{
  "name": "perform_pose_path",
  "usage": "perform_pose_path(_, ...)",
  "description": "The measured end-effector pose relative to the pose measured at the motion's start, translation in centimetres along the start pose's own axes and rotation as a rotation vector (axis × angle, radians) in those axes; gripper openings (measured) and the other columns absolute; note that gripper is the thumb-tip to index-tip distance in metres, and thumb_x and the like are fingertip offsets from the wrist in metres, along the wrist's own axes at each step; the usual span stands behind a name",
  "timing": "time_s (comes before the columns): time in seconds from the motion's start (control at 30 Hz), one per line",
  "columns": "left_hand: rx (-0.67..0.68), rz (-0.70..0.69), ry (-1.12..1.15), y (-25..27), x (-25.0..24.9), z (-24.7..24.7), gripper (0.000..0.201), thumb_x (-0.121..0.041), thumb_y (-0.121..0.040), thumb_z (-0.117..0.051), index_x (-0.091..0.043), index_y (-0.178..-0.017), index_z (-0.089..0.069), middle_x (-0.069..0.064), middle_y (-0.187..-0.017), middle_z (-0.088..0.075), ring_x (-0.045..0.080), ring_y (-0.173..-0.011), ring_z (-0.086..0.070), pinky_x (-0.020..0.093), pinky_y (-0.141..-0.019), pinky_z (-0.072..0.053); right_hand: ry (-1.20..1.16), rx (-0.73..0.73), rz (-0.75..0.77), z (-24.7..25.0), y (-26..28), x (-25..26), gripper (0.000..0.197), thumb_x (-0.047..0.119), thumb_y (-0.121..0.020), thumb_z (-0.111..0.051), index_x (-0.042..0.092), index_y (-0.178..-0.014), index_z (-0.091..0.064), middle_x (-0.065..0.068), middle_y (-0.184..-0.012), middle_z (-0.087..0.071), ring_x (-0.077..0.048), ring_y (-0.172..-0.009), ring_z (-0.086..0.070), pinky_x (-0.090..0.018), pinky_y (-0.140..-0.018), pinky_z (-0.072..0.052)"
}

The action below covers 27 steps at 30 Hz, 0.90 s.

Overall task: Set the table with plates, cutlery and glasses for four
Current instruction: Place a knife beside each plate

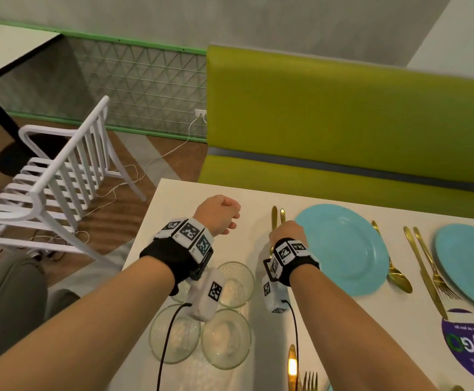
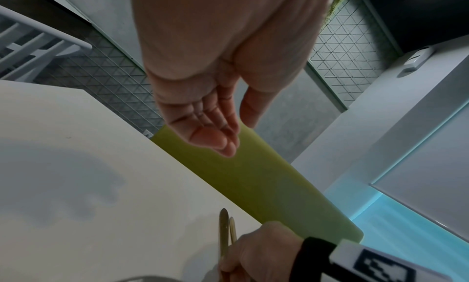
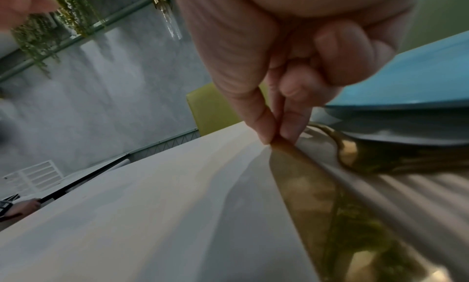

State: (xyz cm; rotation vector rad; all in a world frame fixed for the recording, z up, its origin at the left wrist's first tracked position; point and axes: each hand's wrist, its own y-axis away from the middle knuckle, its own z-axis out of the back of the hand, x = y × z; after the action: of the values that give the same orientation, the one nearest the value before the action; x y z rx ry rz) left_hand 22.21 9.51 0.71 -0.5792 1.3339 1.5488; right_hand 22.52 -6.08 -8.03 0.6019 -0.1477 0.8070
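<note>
My right hand [image 1: 282, 231] pinches a gold knife [image 3: 312, 202] between thumb and forefinger, just left of a turquoise plate [image 1: 343, 249]. The knife lies low on the white table [image 1: 190, 198], and a gold fork [image 3: 355, 156] lies beside it against the plate's rim. Both handle ends [image 1: 274, 214] stick out past my knuckles. My left hand [image 1: 224, 213] hovers over the table's far left corner with loosely curled fingers [image 2: 218, 137] that hold nothing. Several clear glasses [image 1: 226, 338] stand clustered under my left forearm.
A gold spoon [image 1: 396, 275], another knife [image 1: 425, 275] and a fork [image 1: 435, 268] lie between the plate and a second turquoise plate [image 1: 470, 263]. More gold cutlery [image 1: 292, 368] and a purple sticker [image 1: 470, 345] sit near the front edge. A green bench [image 1: 343, 114] runs behind; a white chair [image 1: 55, 179] stands left.
</note>
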Motion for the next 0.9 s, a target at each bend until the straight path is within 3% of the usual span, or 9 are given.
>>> perform_pose_path(0.57,-0.023,-0.007,0.029,1.7,1.6,1.3,0.006,-0.017,-0.095,-0.048,-0.015,-0.096,-0.054,-0.005,-0.08,-0.057,0.009,-0.064,-0.055,0.02,-0.056,-0.044,0.081,-0.036,0.075,0.1,0.7,-0.9,0.021,0.01,-0.093,-0.049,0.001,-0.104,-0.064,-0.015,-0.11,-0.067,-0.03,-0.103,-0.065,-0.032,-0.077,-0.051)
perform_pose_path(0.7,-0.032,-0.023,0.033,2.8,2.2,2.1,0.007,-0.016,-0.095,-0.049,-0.013,-0.098,-0.053,-0.003,-0.082,-0.057,0.01,-0.063,-0.054,0.02,-0.056,-0.044,0.056,-0.067,0.095,1.9,2.5,-0.9,0.017,0.016,-0.091,-0.05,0.008,-0.076,-0.055,-0.012,-0.092,-0.064,-0.029,-0.093,-0.065,-0.029,-0.067,-0.047)
perform_pose_path(0.8,-0.047,-0.034,0.032,3.9,2.8,2.6,0.006,-0.016,-0.095,-0.049,-0.014,-0.093,-0.054,0.001,-0.086,-0.058,0.01,-0.063,-0.053,0.02,-0.055,-0.043,0.029,-0.121,0.122,3.2,4.5,-1.4,0.03,0.026,-0.091,-0.05,0.008,-0.067,-0.048,-0.011,-0.085,-0.058,-0.029,-0.086,-0.062,-0.032,-0.073,-0.05)
perform_pose_path(0.9,-0.099,-0.062,-0.008,5.4,3.9,3.1,0.011,-0.016,-0.094,-0.052,-0.011,-0.1,-0.059,0.006,-0.092,-0.061,0.017,-0.072,-0.059,0.026,-0.062,-0.048,0.029,-0.132,0.11,4.0,7.5,-2.9,0.032,0.025,-0.089,-0.053,0.009,-0.062,-0.046,-0.009,-0.083,-0.055,-0.026,-0.078,-0.054,-0.028,-0.067,-0.041)
